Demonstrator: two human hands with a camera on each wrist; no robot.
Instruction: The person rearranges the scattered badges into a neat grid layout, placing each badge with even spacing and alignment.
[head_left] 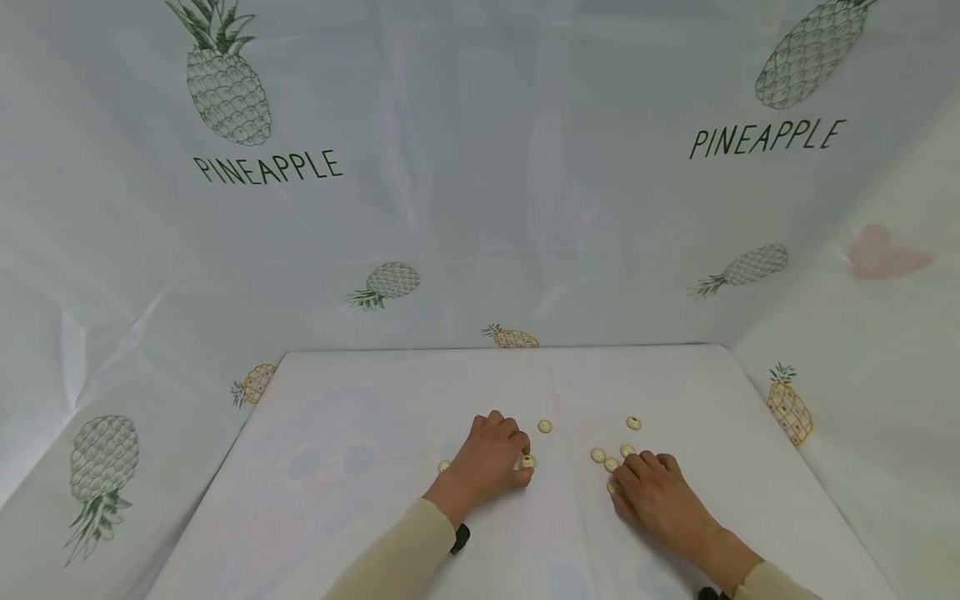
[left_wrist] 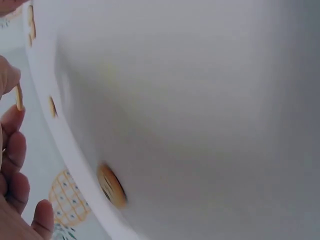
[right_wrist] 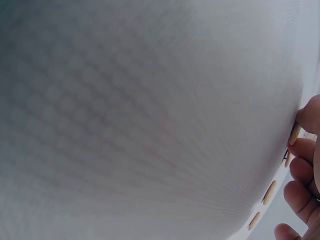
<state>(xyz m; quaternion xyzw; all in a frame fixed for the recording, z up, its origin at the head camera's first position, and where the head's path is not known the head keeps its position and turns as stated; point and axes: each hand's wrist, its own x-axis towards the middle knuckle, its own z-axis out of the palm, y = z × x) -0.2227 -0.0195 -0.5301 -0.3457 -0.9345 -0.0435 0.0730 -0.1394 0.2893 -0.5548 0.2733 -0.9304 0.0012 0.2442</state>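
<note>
My left hand [head_left: 486,460] is left of the table's middle, thumb and forefinger pinching a small round pale-wood disc [head_left: 528,461] with a dark mark on its face. The left wrist view shows that disc edge-on between the fingertips, above the table. My right hand [head_left: 663,507] is low over the right side, its thumb and forefinger on either side of another disc [right_wrist: 295,133] at the tabletop. Just beyond those fingers several more discs lie close together, among them one disc [head_left: 597,455] at the group's left.
The white-covered table [head_left: 360,517] also bears a disc [head_left: 545,426] beyond the left hand, a disc [head_left: 633,422] at the back right, and a disc [head_left: 444,466] partly hidden behind the left wrist. A pineapple-printed cloth [head_left: 480,208] hangs around the table.
</note>
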